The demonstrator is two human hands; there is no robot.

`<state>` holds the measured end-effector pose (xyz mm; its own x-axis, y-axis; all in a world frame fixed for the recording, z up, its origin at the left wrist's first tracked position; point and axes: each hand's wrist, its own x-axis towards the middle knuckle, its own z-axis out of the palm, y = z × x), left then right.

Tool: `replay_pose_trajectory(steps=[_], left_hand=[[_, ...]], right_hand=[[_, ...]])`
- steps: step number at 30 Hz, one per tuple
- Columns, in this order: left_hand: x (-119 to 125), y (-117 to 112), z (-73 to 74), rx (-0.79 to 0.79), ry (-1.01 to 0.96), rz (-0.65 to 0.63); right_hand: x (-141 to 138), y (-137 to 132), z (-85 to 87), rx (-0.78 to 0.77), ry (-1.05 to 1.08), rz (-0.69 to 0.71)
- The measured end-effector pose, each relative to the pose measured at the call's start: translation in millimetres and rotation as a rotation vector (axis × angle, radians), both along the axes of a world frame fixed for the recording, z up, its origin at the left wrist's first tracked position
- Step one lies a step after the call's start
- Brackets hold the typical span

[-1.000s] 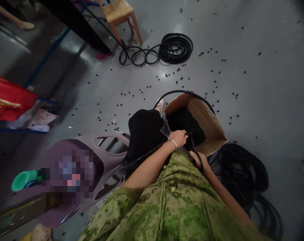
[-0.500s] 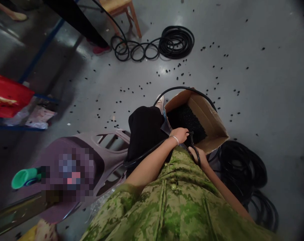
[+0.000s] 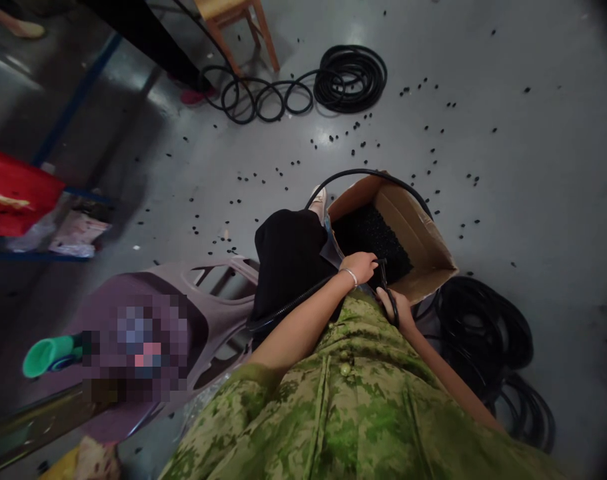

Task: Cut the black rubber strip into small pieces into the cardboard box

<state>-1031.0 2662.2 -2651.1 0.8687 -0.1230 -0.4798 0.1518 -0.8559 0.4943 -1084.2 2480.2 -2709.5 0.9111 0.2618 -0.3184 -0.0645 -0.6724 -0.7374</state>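
Note:
My left hand (image 3: 362, 268), with a pale bracelet at the wrist, closes its fingers on a small black fitting (image 3: 382, 263) by the near edge of a cardboard box. Close beside it, my right hand (image 3: 397, 312) is wrapped round a black hose (image 3: 392, 305), whose upper end meets the fitting. Whether the two are joined cannot be made out. Inside the open cardboard box (image 3: 417, 230) lies a heap of small black pieces (image 3: 371, 233). A length of black hose also arches over the far side of the box.
Coiled black hose (image 3: 483, 327) lies right of the box, and another coil (image 3: 351, 79) lies ahead near a wooden stool (image 3: 233, 13). A purple plastic stool (image 3: 183, 287) carrying a green roll (image 3: 48, 355) stands at left. Small black pieces dot the floor. Another person's leg (image 3: 148, 40) shows upper left.
The view has shifted slightly. Both hands keep nearly the same position and hold at the box edge. The loose hose loops by the wooden stool have moved a little to the left.

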Motion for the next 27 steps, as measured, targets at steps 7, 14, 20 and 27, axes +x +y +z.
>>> replay_pose_trajectory(steps=[7,14,20,27], left_hand=[[4.2,-0.6,-2.0,0.000,0.016,-0.023],[-1.8,-8.2,2.4,0.159,-0.029,-0.048],[-21.3,-24.3,14.8,0.397,-0.171,-0.035],[-20.6,-15.4,10.4,0.314,-0.107,-0.031]], right_hand=[[2.6,1.5,-10.6,-0.086,-0.022,0.007],[5.4,1.5,-25.3,-0.160,-0.092,0.039],[9.1,1.2,-46.2,-0.332,-0.098,0.074],[11.5,-1.1,-54.9,-0.394,-0.142,0.173]])
